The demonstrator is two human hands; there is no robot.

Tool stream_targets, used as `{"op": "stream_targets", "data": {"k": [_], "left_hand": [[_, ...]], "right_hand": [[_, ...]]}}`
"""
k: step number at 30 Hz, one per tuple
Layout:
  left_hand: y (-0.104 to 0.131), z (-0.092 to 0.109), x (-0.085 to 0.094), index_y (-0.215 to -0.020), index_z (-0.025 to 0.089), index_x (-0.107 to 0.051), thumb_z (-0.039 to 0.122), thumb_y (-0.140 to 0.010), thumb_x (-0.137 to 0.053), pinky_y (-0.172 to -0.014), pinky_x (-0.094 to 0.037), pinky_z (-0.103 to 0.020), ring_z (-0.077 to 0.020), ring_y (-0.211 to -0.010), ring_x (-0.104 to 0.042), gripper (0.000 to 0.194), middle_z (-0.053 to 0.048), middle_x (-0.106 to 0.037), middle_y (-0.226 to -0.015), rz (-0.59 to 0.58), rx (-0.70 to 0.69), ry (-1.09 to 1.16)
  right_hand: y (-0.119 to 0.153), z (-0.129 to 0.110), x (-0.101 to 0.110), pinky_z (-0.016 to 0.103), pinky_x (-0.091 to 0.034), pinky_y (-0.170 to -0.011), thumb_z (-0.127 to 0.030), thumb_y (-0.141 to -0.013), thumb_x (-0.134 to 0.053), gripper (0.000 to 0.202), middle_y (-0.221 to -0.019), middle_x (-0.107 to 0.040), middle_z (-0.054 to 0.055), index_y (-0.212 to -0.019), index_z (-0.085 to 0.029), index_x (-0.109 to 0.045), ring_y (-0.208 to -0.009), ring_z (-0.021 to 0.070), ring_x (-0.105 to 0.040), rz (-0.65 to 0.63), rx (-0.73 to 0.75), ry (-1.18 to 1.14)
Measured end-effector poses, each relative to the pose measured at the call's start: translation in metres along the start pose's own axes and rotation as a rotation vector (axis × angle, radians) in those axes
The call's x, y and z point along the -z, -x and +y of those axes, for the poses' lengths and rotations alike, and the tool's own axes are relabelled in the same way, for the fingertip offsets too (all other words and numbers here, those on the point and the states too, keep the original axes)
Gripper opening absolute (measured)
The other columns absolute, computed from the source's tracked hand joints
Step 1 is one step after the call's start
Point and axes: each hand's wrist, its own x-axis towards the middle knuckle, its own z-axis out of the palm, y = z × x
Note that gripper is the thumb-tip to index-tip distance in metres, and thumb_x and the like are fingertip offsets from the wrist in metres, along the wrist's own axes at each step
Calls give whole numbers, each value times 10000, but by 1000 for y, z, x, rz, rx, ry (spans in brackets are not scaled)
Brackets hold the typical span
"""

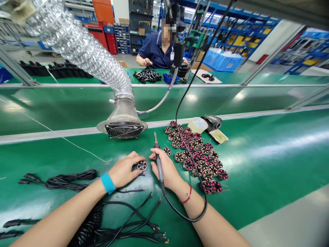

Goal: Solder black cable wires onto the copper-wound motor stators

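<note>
My left hand (pixel 125 170), with a blue band at the wrist, grips a small round motor stator (pixel 142 165) between thumb and fingers just above the green bench. In my right hand (pixel 167 168) is a soldering iron (pixel 159 168), held like a pen with its tip pointing away from me and its cord looping over my forearm. Another stator (pixel 167 151) lies beyond my right fingers. To the right spreads a group of several stators (pixel 197 154) with red or copper-coloured windings. Black cables (pixel 131 209) with stripped, coloured wire ends lie below my hands.
A fume extractor hood (pixel 122 118) on a silver flexible duct (pixel 84 48) hangs ahead of my left hand. A soldering iron stand (pixel 213 123) with a yellow sponge (pixel 220 136) stands beyond the stators. Across the bench sits a co-worker (pixel 159 48) behind black parts (pixel 147 75).
</note>
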Motion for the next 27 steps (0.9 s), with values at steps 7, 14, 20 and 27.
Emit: {"op": "stream_targets", "data": {"k": [7, 14, 20, 27], "left_hand": [[0, -1, -1, -1198, 156, -585, 177, -821, -536, -949, -431, -387, -228, -1021, -566, 381, -88, -564, -1112, 18, -27, 21], [-1, -1, -1, -1249, 183, -599, 185, -826, -543, -985, -414, -397, -235, -1050, -564, 427, -84, -573, -1113, -3, -56, 70], [-1, -5, -2, -1263, 162, -599, 180, -821, -545, -1003, -402, -404, -241, -1069, -553, 445, -89, -577, -1116, -7, -68, 74], [-1, -5, -1, -1280, 173, -598, 184, -826, -553, -982, -410, -403, -238, -1038, -555, 456, -81, -573, -1083, -18, -58, 74]], "right_hand": [[-2, 1, -13, 353, -533, -879, -110, -869, -499, 386, -945, -659, 20, -1233, -236, -481, -919, 165, -642, -9, -40, -54], [-2, 1, -10, 323, -527, -905, -122, -868, -499, 391, -962, -667, 13, -1240, -239, -471, -937, 143, -653, -15, -34, -155], [1, 3, -1, 326, -520, -921, -106, -847, -509, 489, -1038, -645, 35, -1307, -244, -423, -972, 140, -643, -90, -33, -264], [-4, 7, -13, 294, -527, -830, -162, -897, -539, 365, -929, -679, 6, -1248, -254, -491, -864, 132, -649, -32, -69, -281]]}}
